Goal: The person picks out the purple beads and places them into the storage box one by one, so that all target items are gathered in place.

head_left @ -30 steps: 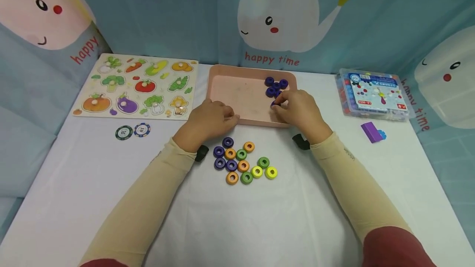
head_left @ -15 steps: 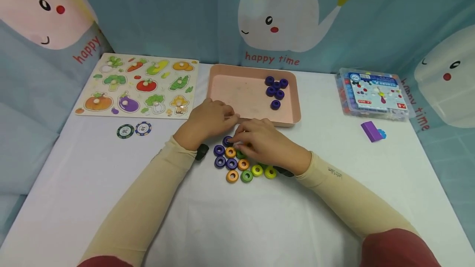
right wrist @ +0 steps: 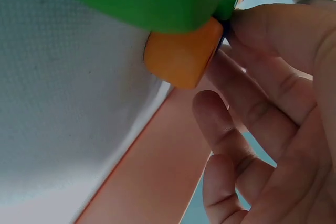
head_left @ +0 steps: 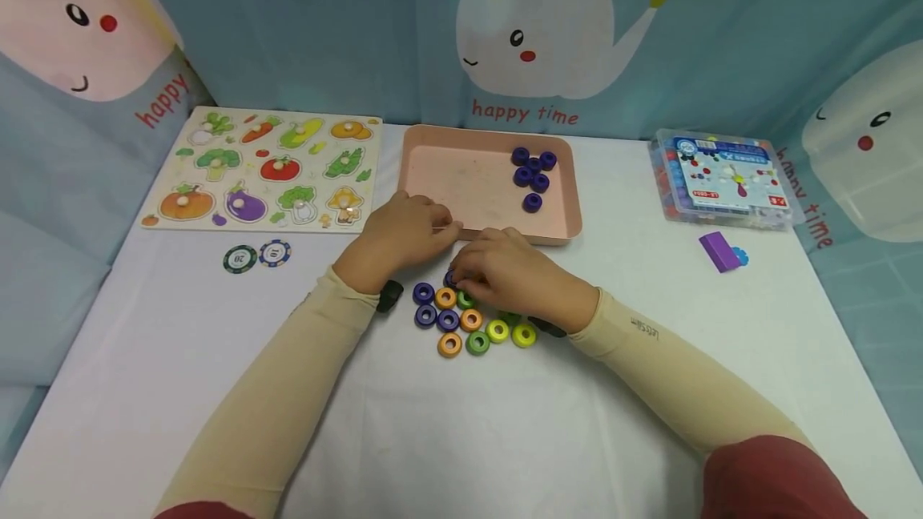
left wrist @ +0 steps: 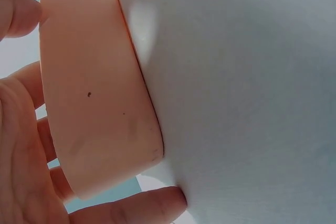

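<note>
My left hand (head_left: 407,232) rests on the near left corner of the pink tray (head_left: 461,175), thumb at the front rim. In the left wrist view its fingers (left wrist: 50,140) lie relaxed behind the tray's wall, the little finger outside the corner. My right hand (head_left: 515,275) pinches a dark purple ring bead (head_left: 450,279), mostly hidden by the fingers, between thumb and fingers. Beside it on the cloth lie several purple, orange (head_left: 449,344), green (head_left: 477,343) and yellow ring beads (head_left: 524,335). Several purple ring beads (head_left: 532,202) sit in the tray's right part.
A vegetable puzzle board (head_left: 267,175) lies at the back left, with two poker chips (head_left: 240,259) before it. To the right stand a clear plastic box (head_left: 728,183) and a purple block (head_left: 719,252). A blue printed curtain (head_left: 346,30) hangs behind.
My right hand let go of a purple ring bead in the tray, came back to the pile and took hold of another, shifting it slightly right. My left hand stayed at the tray.
</note>
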Motion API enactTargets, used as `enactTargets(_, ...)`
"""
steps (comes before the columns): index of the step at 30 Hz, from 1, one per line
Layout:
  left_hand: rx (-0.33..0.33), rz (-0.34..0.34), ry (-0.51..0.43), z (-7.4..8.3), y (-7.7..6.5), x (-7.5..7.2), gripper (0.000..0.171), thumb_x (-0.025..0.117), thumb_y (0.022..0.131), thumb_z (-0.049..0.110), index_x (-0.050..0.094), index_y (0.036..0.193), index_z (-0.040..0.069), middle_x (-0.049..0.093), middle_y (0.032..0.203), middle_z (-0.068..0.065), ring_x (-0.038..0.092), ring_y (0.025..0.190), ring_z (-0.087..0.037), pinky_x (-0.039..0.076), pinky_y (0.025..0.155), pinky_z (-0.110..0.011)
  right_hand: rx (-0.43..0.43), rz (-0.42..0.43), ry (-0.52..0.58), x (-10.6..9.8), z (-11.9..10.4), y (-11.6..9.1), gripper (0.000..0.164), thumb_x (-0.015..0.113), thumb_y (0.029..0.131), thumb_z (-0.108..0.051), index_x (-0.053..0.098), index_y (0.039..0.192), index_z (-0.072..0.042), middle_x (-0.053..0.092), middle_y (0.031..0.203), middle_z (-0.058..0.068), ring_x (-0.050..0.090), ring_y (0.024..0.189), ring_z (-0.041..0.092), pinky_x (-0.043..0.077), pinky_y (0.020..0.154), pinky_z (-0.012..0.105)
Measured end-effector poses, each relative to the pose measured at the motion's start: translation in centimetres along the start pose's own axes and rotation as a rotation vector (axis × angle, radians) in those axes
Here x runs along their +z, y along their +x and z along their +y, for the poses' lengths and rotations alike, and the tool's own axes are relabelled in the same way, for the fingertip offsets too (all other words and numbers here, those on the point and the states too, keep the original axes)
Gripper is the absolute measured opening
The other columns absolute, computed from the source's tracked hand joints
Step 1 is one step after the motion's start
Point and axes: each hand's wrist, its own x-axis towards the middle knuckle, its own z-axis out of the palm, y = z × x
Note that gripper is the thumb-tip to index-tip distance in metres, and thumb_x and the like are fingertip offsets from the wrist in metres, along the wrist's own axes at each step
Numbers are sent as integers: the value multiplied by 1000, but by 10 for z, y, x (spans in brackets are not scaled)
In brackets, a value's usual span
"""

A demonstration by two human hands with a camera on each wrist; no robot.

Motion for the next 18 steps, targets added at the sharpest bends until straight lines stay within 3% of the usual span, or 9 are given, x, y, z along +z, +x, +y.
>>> enactTargets(11,4,7,3,-1,0,1,45,42,98,51,71,119,23,63,131,-5,51,107,-28,48,91,-46,8,33,-15,-7,5,-1,11,78,87,-27,81,95,-20,76,96,-12,63,98,11,46,84,33)
enactTargets(18,2,16,1,-2,2,3,44,43,98,51,71,117,24,63,130,-4,51,106,-28,49,89,-46,4,58,-15,-7,6,-3,7,76,87,-23,79,89,-17,74,89,-8,62,90,12,48,84,32)
